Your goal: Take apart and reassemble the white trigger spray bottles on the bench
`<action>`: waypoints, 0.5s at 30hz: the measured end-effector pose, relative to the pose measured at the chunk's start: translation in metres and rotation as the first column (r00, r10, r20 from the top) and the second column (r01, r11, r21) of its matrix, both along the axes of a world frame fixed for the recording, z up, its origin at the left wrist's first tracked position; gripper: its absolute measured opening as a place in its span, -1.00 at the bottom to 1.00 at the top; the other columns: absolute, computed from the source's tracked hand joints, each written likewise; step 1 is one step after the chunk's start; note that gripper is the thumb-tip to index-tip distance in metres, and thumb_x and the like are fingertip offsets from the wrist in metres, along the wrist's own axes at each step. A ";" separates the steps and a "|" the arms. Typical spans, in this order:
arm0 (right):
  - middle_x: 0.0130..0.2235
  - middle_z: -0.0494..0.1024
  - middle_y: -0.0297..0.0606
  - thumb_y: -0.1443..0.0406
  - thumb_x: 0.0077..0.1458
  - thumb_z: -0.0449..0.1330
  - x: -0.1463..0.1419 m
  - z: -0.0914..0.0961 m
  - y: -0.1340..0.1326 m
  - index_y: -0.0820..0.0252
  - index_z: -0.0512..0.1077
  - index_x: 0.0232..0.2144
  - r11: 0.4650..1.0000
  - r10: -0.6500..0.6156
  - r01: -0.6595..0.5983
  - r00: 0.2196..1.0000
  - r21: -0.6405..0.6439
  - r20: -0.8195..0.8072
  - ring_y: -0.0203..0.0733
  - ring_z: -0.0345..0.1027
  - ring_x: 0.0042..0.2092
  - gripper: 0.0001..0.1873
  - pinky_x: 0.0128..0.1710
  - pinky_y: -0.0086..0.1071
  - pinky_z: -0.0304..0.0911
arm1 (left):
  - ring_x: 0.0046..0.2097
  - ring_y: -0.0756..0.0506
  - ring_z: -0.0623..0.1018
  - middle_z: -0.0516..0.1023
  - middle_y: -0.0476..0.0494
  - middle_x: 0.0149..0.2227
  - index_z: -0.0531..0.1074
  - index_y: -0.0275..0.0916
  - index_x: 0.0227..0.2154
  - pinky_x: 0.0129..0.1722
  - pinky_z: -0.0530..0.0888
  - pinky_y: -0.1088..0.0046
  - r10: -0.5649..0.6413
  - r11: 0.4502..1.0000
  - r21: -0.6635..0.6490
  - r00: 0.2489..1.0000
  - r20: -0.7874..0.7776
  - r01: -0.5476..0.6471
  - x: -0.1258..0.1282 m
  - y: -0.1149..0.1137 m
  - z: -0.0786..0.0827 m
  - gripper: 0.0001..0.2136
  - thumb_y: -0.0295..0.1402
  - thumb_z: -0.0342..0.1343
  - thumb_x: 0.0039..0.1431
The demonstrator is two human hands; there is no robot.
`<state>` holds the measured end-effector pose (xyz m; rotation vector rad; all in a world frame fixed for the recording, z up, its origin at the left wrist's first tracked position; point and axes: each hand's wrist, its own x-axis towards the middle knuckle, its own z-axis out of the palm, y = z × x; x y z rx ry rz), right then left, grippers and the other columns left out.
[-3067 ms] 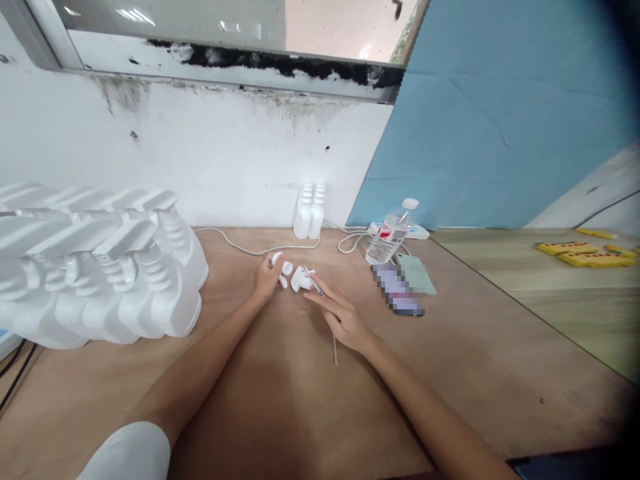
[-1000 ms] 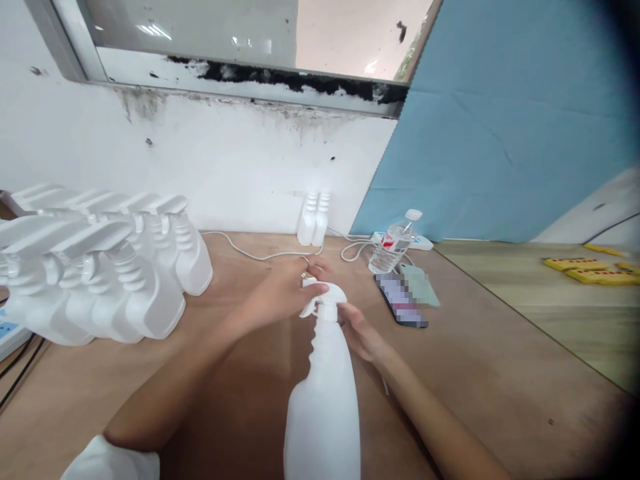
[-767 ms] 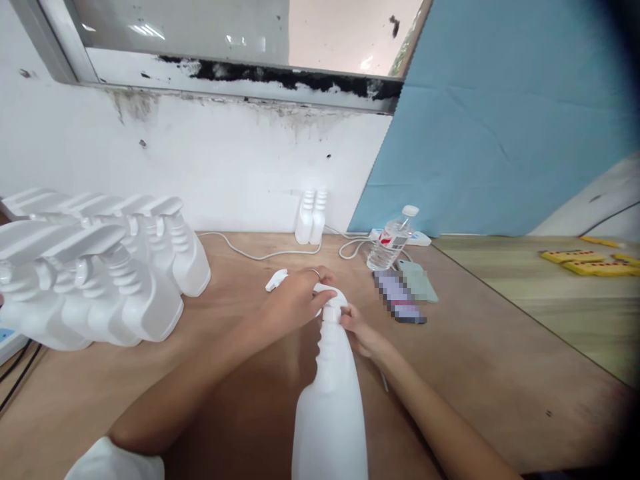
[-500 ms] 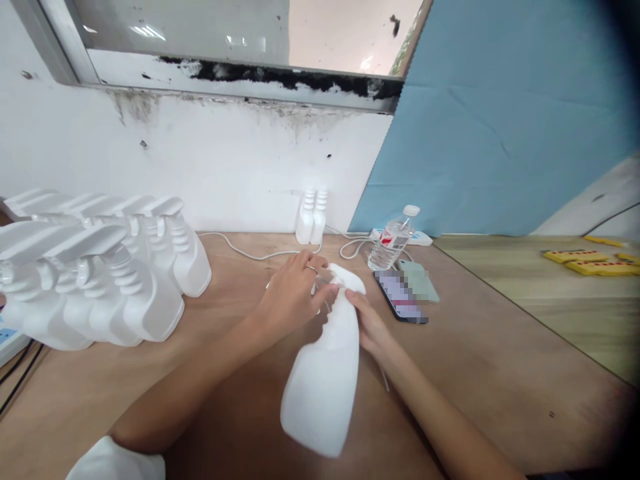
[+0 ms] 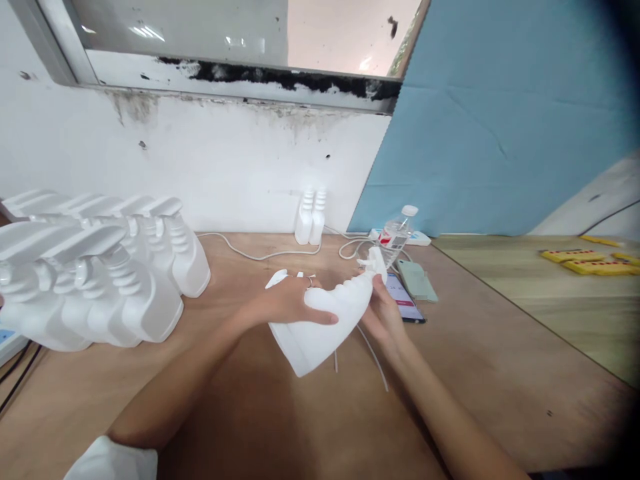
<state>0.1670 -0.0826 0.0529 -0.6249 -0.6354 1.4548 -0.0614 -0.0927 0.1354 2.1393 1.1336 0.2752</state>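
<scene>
**Swung the bottle round, base from 6 o'clock to between 7 and 8**

Shifted the left hand since half a second before, away from the head and down onto the bottle's lower body. Brought the neck out toward between 1 and 2 o'clock, covering part of the phone.

Had the left hand clamped on the bottle near its base, with thumb across the near face and fingers mostly hidden. Had the right hand clamped round the neck, with thumb just below the head. Held the bottle tilted over the table; could not tell whether touching it.

Counting from the bottle, saw a loose white piece at 10 o'clock, just beyond the left hand, and a row of white bottles well apart at 9. Saw two more bottles upright at 12, near the wall. Found the water bottle between 1 and 2, partly behind the head, and a green item between 2 and 3, beside the phone. Saw a thin tube between 4 and 5.
</scene>
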 end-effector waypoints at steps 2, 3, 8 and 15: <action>-0.29 0.56 -0.38 0.05 -0.20 0.41 0.002 0.001 -0.003 0.06 0.48 -0.33 0.997 0.043 -0.043 0.999 0.062 -0.008 -0.22 0.44 -0.22 -0.62 -0.08 -0.28 0.40 | 0.10 -0.24 0.41 0.31 -0.08 0.19 0.33 -0.06 0.10 -0.12 0.40 0.43 -0.016 0.995 -0.095 1.000 0.022 0.018 -0.007 0.007 0.003 -0.28 0.18 0.12 -0.13; -0.26 0.55 -0.38 0.05 -0.19 0.41 0.003 0.002 -0.004 0.03 0.47 -0.32 0.994 0.052 -0.052 0.999 0.098 -0.006 -0.20 0.44 -0.18 -0.62 -0.03 -0.24 0.37 | 0.09 -0.24 0.42 0.34 -0.09 0.17 0.34 -0.06 0.10 -0.12 0.40 0.43 -0.022 0.991 -0.133 0.999 0.031 0.026 -0.010 0.011 0.005 -0.29 0.16 0.13 -0.12; -0.16 0.54 -0.33 0.15 -0.17 0.38 0.009 0.005 -0.009 -0.03 0.45 -0.24 0.972 0.068 -0.083 0.995 0.220 0.074 -0.09 0.39 -0.02 -0.63 0.09 -0.09 0.26 | 0.00 -0.21 0.48 0.48 -0.08 0.02 0.42 -0.10 0.04 -0.17 0.41 0.45 -0.032 0.972 -0.228 0.994 0.108 0.056 -0.019 0.019 0.008 -0.38 0.06 0.19 -0.11; -0.26 0.55 -0.34 0.06 -0.23 0.40 0.005 0.004 -0.007 0.03 0.44 -0.32 0.982 0.139 -0.151 0.985 0.115 0.105 0.00 0.43 -0.06 -0.60 0.06 -0.03 0.28 | -0.07 -0.18 0.51 0.51 -0.10 -0.03 0.47 -0.12 -0.04 -0.26 0.41 0.51 -0.055 0.949 -0.298 0.983 0.177 0.106 -0.017 0.016 0.006 -0.45 0.01 0.22 -0.11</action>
